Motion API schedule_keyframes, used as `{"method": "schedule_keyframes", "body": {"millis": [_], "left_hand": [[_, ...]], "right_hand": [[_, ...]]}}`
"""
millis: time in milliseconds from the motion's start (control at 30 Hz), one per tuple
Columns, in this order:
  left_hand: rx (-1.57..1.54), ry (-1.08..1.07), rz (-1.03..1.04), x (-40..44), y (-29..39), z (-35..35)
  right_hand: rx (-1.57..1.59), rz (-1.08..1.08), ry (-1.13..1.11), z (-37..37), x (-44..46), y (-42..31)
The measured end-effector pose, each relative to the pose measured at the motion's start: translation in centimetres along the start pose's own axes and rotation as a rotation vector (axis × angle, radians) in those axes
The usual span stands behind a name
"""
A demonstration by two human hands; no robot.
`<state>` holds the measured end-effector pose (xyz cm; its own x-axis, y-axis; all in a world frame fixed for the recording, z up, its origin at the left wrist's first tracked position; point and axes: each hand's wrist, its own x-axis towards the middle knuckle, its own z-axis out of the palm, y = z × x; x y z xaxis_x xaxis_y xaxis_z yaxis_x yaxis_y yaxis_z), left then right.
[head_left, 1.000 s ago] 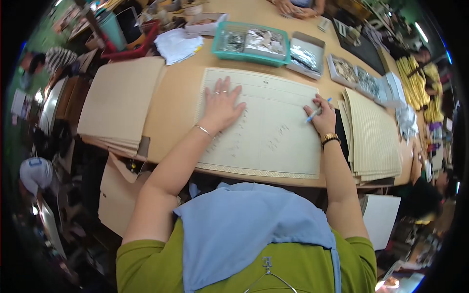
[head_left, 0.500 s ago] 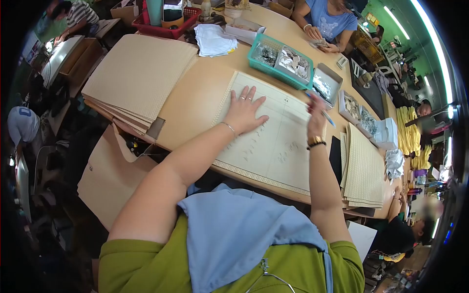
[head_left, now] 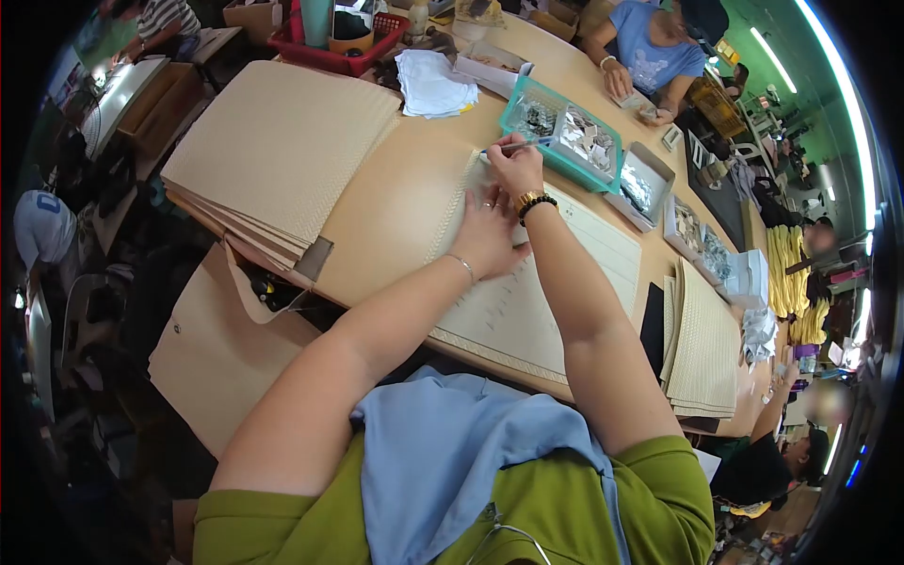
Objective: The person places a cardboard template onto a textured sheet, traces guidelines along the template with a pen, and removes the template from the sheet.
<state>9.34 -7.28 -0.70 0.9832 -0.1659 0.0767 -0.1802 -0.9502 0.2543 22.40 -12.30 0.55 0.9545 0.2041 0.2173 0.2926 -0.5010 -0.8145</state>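
Note:
A pale sheet (head_left: 586, 259) with a patterned border and faint pencil-like marks lies on the wooden table in front of me. My left hand (head_left: 485, 235) rests flat on it, fingers spread, partly behind my right wrist. Near the sheet's far left corner, my right hand (head_left: 517, 169) grips a slim blue pen (head_left: 516, 146), its tip pointing left toward the corner. Whether the tip touches the sheet I cannot tell.
Stacks of beige textured sheets (head_left: 282, 141) lie to the left, and more textured sheets (head_left: 704, 344) to the right. Beyond the work stand a teal basket (head_left: 603, 179) of small parts, a box (head_left: 650, 160), a white cloth (head_left: 435, 83) and a red basket (head_left: 353, 62). A person in blue (head_left: 650, 56) sits opposite.
My right hand has swung left with the pen, from the sheet's right side to its far left corner. My left hand stays on the sheet, its fingers now partly covered.

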Motion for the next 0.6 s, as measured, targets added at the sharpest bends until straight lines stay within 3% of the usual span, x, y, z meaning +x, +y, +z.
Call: {"method": "schedule_keyframes", "body": {"millis": [100,500,600], "left_hand": [[0.005,0.014,0.005,-0.02,-0.06,0.43],[-0.018,0.009,0.013,-0.01,-0.18,0.37],[-0.019,0.012,0.009,-0.24,-0.07,0.23]], "right_hand": [[-0.103,-0.044,-0.012,0.39,0.36,0.03],[0.006,0.038,-0.074,0.28,0.11,-0.17],[-0.086,-0.058,-0.009,0.31,0.12,-0.66]]}}
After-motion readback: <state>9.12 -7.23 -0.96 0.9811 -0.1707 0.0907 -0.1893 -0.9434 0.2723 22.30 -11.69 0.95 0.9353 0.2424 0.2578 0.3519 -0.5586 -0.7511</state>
